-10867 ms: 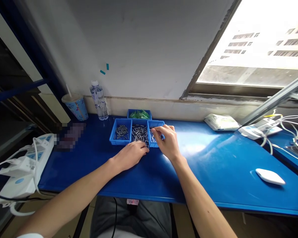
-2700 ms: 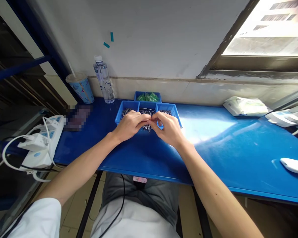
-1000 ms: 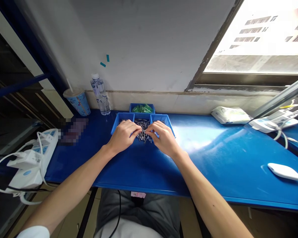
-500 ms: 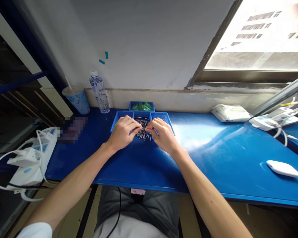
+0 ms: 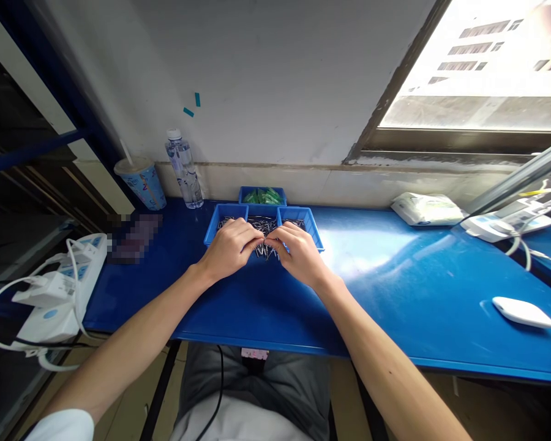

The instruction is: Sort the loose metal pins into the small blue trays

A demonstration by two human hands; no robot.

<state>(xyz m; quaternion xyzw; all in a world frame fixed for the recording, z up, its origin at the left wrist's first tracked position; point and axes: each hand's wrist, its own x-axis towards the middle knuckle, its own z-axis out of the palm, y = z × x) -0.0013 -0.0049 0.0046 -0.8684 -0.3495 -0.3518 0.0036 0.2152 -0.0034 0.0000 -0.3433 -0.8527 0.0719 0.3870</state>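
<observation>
Both hands meet over the middle of a row of blue bins (image 5: 314, 229). My left hand (image 5: 232, 245) is closed in a pinch, thumb against forefinger. Mirroring it, my right hand (image 5: 298, 250) pinches too, its fingertips almost touching the left ones. Whatever lies between the fingertips is too small to make out. Below them is a pile of thin metal pieces (image 5: 267, 250), dark and silvery, partly hidden by the fingers. More such pieces show in the left and right bins behind the hands. A smaller blue bin behind holds green pieces (image 5: 264, 196).
On the blue table (image 5: 395, 294), a paper cup (image 5: 142, 184) and a water bottle (image 5: 185, 171) stand at the back left. A white soft pack (image 5: 427, 209) lies at the back right, a white oblong object (image 5: 523, 312) nearer. Power strips (image 5: 68, 294) with cables sit at the left.
Both hands have tipped slightly and stay together above the pile. The metal pieces in the side bins now show more behind the hands.
</observation>
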